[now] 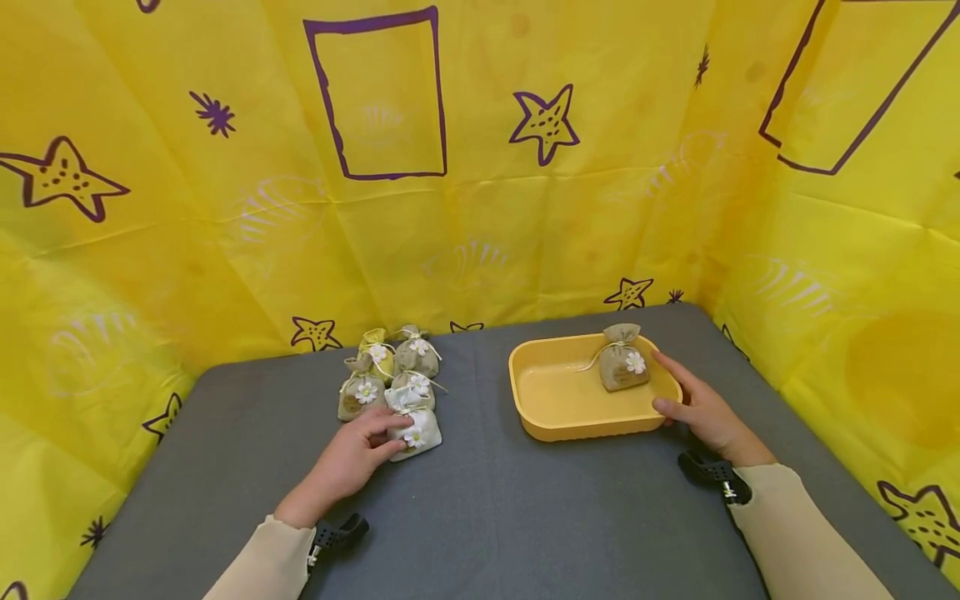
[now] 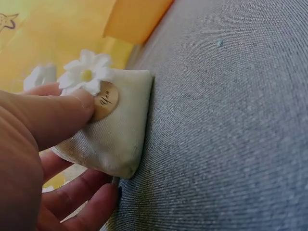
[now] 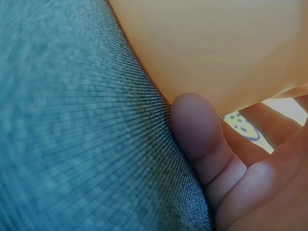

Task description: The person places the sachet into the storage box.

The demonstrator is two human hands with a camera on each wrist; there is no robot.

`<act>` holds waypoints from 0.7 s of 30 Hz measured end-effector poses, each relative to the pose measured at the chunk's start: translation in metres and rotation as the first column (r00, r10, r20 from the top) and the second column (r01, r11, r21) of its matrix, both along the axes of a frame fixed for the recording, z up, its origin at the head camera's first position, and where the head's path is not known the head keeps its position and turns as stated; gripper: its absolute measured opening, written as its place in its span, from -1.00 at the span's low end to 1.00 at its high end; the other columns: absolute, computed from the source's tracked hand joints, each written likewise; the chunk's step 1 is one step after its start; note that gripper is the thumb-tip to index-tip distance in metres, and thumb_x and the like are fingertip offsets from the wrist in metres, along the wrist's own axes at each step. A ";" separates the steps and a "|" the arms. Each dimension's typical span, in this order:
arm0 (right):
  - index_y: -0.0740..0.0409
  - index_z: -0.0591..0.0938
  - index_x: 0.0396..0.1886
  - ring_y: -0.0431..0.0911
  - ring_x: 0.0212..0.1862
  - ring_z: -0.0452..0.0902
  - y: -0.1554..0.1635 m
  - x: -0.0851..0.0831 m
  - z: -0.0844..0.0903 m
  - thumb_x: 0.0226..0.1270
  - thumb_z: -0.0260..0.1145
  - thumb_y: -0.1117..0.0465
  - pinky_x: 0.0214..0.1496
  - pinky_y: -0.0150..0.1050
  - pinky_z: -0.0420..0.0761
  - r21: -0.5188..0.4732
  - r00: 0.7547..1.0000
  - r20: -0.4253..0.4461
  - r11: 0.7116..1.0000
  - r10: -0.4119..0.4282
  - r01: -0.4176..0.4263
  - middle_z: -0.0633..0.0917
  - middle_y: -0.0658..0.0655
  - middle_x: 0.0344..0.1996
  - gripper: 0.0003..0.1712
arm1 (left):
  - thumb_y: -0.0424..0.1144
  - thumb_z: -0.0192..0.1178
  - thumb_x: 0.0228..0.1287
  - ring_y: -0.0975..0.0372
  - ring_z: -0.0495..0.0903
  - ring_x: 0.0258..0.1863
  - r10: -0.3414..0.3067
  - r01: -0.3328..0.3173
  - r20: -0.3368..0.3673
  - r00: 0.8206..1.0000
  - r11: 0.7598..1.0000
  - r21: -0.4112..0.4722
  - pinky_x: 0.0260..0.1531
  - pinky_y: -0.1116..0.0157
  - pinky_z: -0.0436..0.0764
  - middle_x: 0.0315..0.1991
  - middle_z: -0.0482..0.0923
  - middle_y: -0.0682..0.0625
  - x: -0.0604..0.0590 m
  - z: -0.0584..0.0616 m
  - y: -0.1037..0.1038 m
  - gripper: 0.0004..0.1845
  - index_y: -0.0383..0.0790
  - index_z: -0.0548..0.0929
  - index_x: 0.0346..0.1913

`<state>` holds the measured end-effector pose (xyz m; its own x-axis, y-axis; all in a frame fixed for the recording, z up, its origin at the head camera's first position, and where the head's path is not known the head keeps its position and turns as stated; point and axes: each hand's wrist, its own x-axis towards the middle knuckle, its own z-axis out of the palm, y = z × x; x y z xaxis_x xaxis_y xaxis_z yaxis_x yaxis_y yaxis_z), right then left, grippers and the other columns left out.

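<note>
My left hand (image 1: 352, 454) holds a small white drawstring sachet (image 1: 417, 432) with a white daisy and a round tag. In the left wrist view its thumb lies on the sachet's (image 2: 113, 139) front by the flower, with other fingers behind and beneath. My right hand (image 1: 705, 412) grips the right end of a shallow yellow-orange plastic tray (image 1: 525, 379). The right wrist view shows the thumb against the tray's wall (image 3: 216, 48), low by the cloth. Inside the tray, at its right side, a tan sachet (image 1: 621, 367) with a daisy leans upright.
Several more sachets are bunched behind the white one: a tan one (image 1: 360, 398) at left, a yellow one (image 1: 378, 358), and greyish ones (image 1: 420, 358) at the back. Grey cloth (image 1: 480, 500) covers the table. A yellow patterned curtain (image 1: 465, 233) stands behind and at both sides.
</note>
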<state>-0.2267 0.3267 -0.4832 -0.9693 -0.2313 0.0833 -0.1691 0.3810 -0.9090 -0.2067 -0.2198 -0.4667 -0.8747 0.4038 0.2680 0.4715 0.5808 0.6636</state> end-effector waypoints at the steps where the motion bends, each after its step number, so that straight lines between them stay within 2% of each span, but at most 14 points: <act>1: 0.03 0.03 0.63 0.04 -0.15 0.52 0.000 0.001 0.000 0.43 0.26 0.15 -0.22 -0.21 0.60 -0.001 1.000 -0.001 1.000 0.002 -0.002 0.19 0.36 0.39 -0.11 | -0.33 0.41 0.23 0.23 0.58 -0.12 0.005 -0.006 -0.015 1.000 1.000 -0.028 -0.14 0.22 0.61 -0.05 0.58 0.11 0.001 0.000 0.001 -0.65 -0.07 0.74 0.08; 5: 0.02 0.04 0.63 0.03 -0.19 0.52 -0.001 0.002 0.001 0.42 0.26 0.15 -0.23 -0.21 0.60 -0.011 1.000 0.004 1.000 0.002 -0.002 0.22 0.36 0.37 -0.11 | -0.34 0.43 0.19 0.22 0.56 -0.11 0.020 -0.024 -0.044 0.999 0.995 -0.097 -0.13 0.18 0.57 0.00 0.60 0.09 0.002 0.000 0.004 -0.45 -0.04 0.63 0.27; 10: -0.01 0.04 0.63 0.02 -0.21 0.52 -0.002 0.002 0.002 0.42 0.27 0.16 -0.24 -0.21 0.60 -0.015 1.000 0.002 1.000 0.004 -0.004 0.23 0.36 0.36 -0.10 | -0.28 0.41 0.24 0.22 0.45 -0.25 0.007 -0.010 -0.030 1.000 0.995 -0.103 -0.25 0.24 0.48 -0.04 0.55 0.09 0.002 0.002 0.007 -0.37 -0.04 0.52 0.39; 15: -0.01 0.04 0.63 0.04 -0.17 0.52 -0.002 0.001 0.003 0.42 0.27 0.14 -0.23 -0.21 0.60 -0.003 1.000 0.000 1.000 -0.001 0.001 0.19 0.36 0.40 -0.10 | -0.26 0.36 0.31 0.30 0.42 -0.35 -0.009 0.005 -0.046 0.999 0.996 -0.086 -0.36 0.31 0.45 -0.16 0.48 0.17 0.001 0.002 0.011 -0.56 -0.08 0.64 0.24; 21: -0.01 0.04 0.63 0.04 -0.17 0.52 -0.003 0.001 0.003 0.42 0.27 0.16 -0.22 -0.22 0.60 -0.002 1.000 0.004 1.000 -0.001 0.001 0.18 0.37 0.41 -0.10 | -0.31 0.40 0.24 0.36 0.41 -0.43 0.019 -0.023 -0.059 0.998 0.997 -0.075 -0.43 0.32 0.46 -0.24 0.50 0.23 -0.001 0.000 0.014 -0.70 -0.01 0.74 0.04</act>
<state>-0.2257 0.3242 -0.4807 -0.9700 -0.2297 0.0799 -0.1648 0.3790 -0.9106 -0.2075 -0.2056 -0.4667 -0.8670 0.4067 0.2880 0.4952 0.6382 0.5895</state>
